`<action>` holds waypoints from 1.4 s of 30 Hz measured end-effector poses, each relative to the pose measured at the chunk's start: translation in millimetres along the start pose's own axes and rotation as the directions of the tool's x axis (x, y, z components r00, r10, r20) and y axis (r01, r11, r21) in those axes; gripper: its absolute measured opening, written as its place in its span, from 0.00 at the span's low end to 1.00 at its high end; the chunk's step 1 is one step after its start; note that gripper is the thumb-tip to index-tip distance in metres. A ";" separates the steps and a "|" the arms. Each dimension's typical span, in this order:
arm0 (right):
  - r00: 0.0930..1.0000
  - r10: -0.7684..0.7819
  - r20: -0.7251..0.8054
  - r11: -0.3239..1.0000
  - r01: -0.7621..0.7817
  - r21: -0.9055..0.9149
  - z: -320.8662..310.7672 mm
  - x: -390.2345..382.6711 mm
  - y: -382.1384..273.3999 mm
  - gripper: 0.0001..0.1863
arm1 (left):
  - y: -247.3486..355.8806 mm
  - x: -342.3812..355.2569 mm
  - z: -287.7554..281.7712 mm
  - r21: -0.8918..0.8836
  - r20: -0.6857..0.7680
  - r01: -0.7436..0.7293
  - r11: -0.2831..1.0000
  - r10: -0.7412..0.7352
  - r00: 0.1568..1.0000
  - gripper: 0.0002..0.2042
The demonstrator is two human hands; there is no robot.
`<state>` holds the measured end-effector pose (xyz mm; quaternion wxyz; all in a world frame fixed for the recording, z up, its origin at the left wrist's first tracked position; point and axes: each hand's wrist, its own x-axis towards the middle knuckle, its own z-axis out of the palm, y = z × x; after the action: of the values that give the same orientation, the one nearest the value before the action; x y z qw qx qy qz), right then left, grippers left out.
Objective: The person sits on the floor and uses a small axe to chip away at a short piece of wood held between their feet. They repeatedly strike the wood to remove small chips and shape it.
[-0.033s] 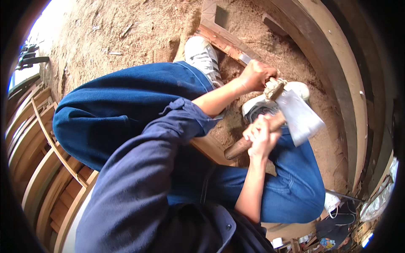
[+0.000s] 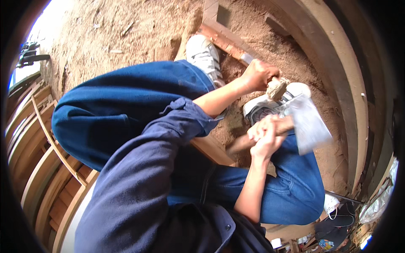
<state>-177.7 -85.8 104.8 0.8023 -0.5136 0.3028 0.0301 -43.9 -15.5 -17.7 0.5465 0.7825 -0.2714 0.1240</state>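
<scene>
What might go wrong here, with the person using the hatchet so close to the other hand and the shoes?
1. The hatchet, gripped by the right hand, hangs just beside the left hand, which holds the top of a chisel-like tool. A stroke that misses could hit those fingers.
2. The white shoe lies directly under the blade, so a glancing blow might reach the foot.
3. Loose sawdust covers the ground; the foot bracing the wooden plank might slip.
</scene>
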 end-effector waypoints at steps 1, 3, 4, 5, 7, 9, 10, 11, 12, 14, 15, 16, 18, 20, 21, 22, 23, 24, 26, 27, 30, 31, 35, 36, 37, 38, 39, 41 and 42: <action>0.993 -0.114 0.032 0.986 0.109 0.122 -3.4 4.4 -2.0 0.12 | -2.6 2.0 0.9 -0.035 0.021 0.003 0.999 -0.003 1.000 0.05; 0.978 -0.192 -0.081 0.973 0.200 0.115 -1.5 13.0 22.5 0.12 | -7.0 4.0 4.1 -0.050 0.028 0.025 0.998 -0.023 0.999 0.05; 1.000 -0.002 -0.012 0.999 0.003 0.048 -7.5 12.0 31.1 0.11 | -5.0 8.9 1.4 -0.041 -0.004 -0.009 0.999 0.009 1.000 0.04; 0.980 0.193 0.038 0.981 -0.192 -0.030 -14.0 10.9 34.5 0.10 | -9.1 3.6 1.8 -0.062 0.056 -0.009 0.998 0.012 0.998 0.04; 0.984 0.149 -0.095 0.988 -0.152 -0.018 -2.1 -0.1 8.4 0.09 | -13.6 0.0 2.3 -0.005 -0.004 0.034 0.999 -0.034 0.999 0.07; 0.991 -0.129 0.024 0.985 0.125 0.120 -5.2 11.6 1.7 0.13 | -15.6 7.2 3.9 -0.050 0.011 0.000 0.999 0.001 1.000 0.06; 0.973 -0.190 0.131 0.976 0.172 0.135 -10.0 13.0 1.0 0.13 | -14.1 6.1 6.5 -0.023 0.022 0.023 0.999 -0.022 1.000 0.06; 0.994 -0.104 -0.045 0.981 0.109 0.158 -6.7 8.2 14.4 0.12 | -12.3 4.5 8.4 0.005 0.032 0.045 0.999 -0.045 0.998 0.06; 0.996 0.084 -0.021 0.994 -0.083 0.065 -9.2 6.5 27.9 0.12 | -14.3 3.0 7.9 0.022 0.054 0.032 0.999 -0.033 0.998 0.06; 0.967 0.252 -0.046 0.964 -0.255 -0.073 -9.2 2.1 22.4 0.12 | -18.7 1.9 9.9 0.018 0.081 0.007 1.000 -0.008 0.997 0.07; 0.967 0.243 -0.079 0.967 -0.248 -0.061 -8.0 -4.3 9.8 0.14 | -13.1 -2.4 7.9 0.066 0.073 0.027 0.997 -0.032 0.997 0.08; 0.990 0.138 -0.039 0.990 -0.138 -0.008 -11.6 1.4 8.3 0.14 | -13.2 0.9 6.5 0.068 0.068 0.016 0.998 -0.021 0.997 0.08; 0.992 -0.089 0.085 0.994 0.083 0.078 -22.3 17.8 7.9 0.15 | -13.3 5.3 9.8 0.066 0.078 0.020 0.998 -0.025 0.997 0.08; 0.995 0.093 -0.024 0.995 -0.092 0.050 -17.4 15.8 24.0 0.12 | -11.8 6.3 12.1 0.047 0.060 0.024 0.999 -0.027 0.998 0.07; 0.965 0.258 -0.052 0.966 -0.258 0.014 -15.1 14.2 30.7 0.11 | -12.6 4.1 14.6 0.055 0.038 0.030 0.998 -0.032 0.999 0.07; 0.958 0.277 -0.075 0.961 -0.276 0.012 -10.7 13.6 30.4 0.10 | -16.5 2.8 9.9 0.055 0.084 0.028 0.998 -0.032 0.996 0.05; 0.967 0.230 -0.113 0.971 -0.236 -0.048 -10.5 9.7 19.0 0.10 | -18.4 2.5 11.3 0.041 0.045 0.013 0.999 -0.015 0.999 0.05; 0.988 0.141 -0.065 0.990 -0.141 0.002 -16.7 8.6 17.2 0.10 | -11.6 0.4 9.8 0.028 0.048 0.018 0.999 -0.019 0.999 0.05; 0.999 -0.035 0.015 0.989 0.032 0.147 -20.8 19.8 15.6 0.11 | -11.8 4.9 11.4 0.090 0.064 -0.018 0.996 0.012 0.998 0.06; 0.999 -0.036 0.011 0.991 0.034 0.132 -19.1 21.8 15.5 0.10 | -10.9 8.3 15.8 0.066 0.090 0.009 0.998 -0.015 0.996 0.06; 0.962 0.255 -0.093 0.963 -0.262 -0.069 -12.1 13.0 25.3 0.07 | -13.3 0.3 10.8 0.115 0.137 0.014 0.993 -0.029 0.990 0.06; 0.975 0.206 -0.079 0.971 -0.214 -0.103 -15.2 9.0 18.5 0.08 | -16.1 -1.2 11.8 0.119 0.099 0.016 0.993 -0.028 0.995 0.07; 0.999 0.049 0.018 0.992 -0.050 0.117 -27.7 23.7 26.0 0.11 | -13.9 0.5 15.4 0.116 0.129 0.020 0.993 -0.035 0.991 0.08; 0.987 0.160 0.025 0.983 -0.162 0.090 -25.0 27.4 30.8 0.11 | -11.4 3.5 12.6 0.124 0.124 0.027 0.992 -0.042 0.991 0.09; 0.963 0.269 0.028 0.961 -0.271 0.063 -22.9 27.8 32.7 0.10 | -8.9 6.2 11.1 0.131 0.119 0.033 0.991 -0.049 0.992 0.09; 0.948 0.304 -0.090 0.951 -0.297 0.086 -23.9 19.8 29.5 0.11 | -12.3 -1.4 16.8 0.102 0.134 0.032 0.994 -0.046 0.990 0.09; 0.958 0.270 -0.093 0.962 -0.264 0.069 -24.3 18.4 21.9 0.10 | -24.9 -4.1 13.9 0.107 0.141 0.023 0.994 -0.038 0.989 0.09; 0.985 0.153 -0.080 0.982 -0.142 0.128 -29.6 20.0 13.4 0.11 | -20.0 -1.1 16.6 0.137 0.095 0.048 0.989 -0.061 0.994 0.09; 0.993 0.107 -0.054 0.968 -0.091 0.232 -25.9 22.2 5.8 0.12 | -9.8 6.9 12.9 0.113 0.131 0.044 0.993 -0.059 0.990 0.10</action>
<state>-173.5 -110.7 81.2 0.8433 -0.4025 0.3557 0.0180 -34.0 -26.9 -26.9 0.4863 0.8247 -0.2798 0.0717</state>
